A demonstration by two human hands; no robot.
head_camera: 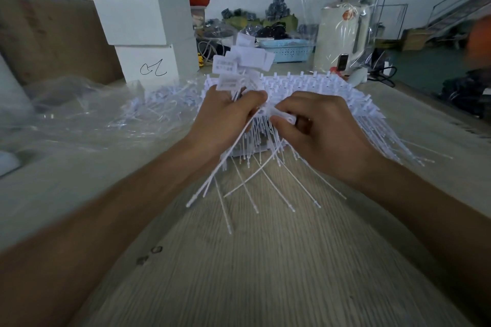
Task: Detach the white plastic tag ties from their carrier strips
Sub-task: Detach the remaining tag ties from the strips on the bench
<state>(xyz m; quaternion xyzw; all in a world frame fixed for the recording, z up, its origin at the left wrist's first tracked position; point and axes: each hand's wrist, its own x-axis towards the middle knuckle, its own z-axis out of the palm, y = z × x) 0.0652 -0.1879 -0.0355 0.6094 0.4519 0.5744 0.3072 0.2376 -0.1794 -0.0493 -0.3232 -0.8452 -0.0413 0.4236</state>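
A bunch of detached tag ties (240, 71) is gripped in the curled left hand (225, 119), its flat printed heads fanned above the fist and its thin tails hanging down towards the wooden table (265, 260). A single white tie head (285, 117) is pinched between the thumb and bent fingers of the right hand (318, 130), just beside the left fist. Behind and under both hands a stack of carrier strips (332, 90) is laid on the table, rows of tie heads standing up along its top and long tails spilling off its right side. To the left, loose ties are scattered over crumpled clear plastic sheeting (79, 114). Farther back two white boxes (148, 34) are stacked, and a light blue basket (287, 50) is seen beyond the strips
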